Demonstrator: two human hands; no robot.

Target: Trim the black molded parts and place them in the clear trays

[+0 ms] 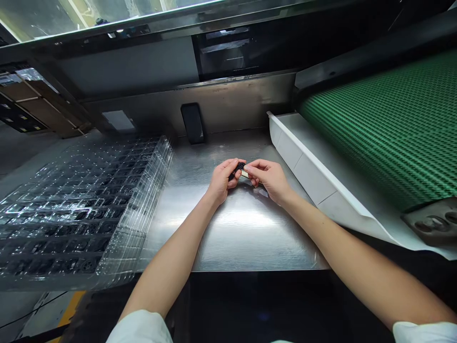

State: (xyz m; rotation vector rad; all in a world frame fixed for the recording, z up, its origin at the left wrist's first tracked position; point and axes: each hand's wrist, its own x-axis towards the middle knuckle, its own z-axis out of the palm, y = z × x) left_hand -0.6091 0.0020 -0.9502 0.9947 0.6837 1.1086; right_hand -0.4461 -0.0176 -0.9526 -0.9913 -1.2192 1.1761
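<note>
Above the middle of the metal table, my left hand (pixel 223 180) is closed round a small black part (pixel 240 166) with a patterned, openwork-looking face. My right hand (pixel 268 177) meets it from the other side, thumb and index finger pinched at the part's edge. A thin pale strip (pixel 244 174) shows between the two hands and runs in under my right fingers. Its far end is hidden, and its exact kind cannot be made out. Both hands are close together, fingertips nearly touching.
Stacked clear plastic trays (pixel 143 209) with black round parts in their pockets stand at left. A dark phone-like object (pixel 193 123) leans on the metal back wall. At right, a white chute with a raised wall (pixel 307 166) borders a green conveyor belt (pixel 392 128).
</note>
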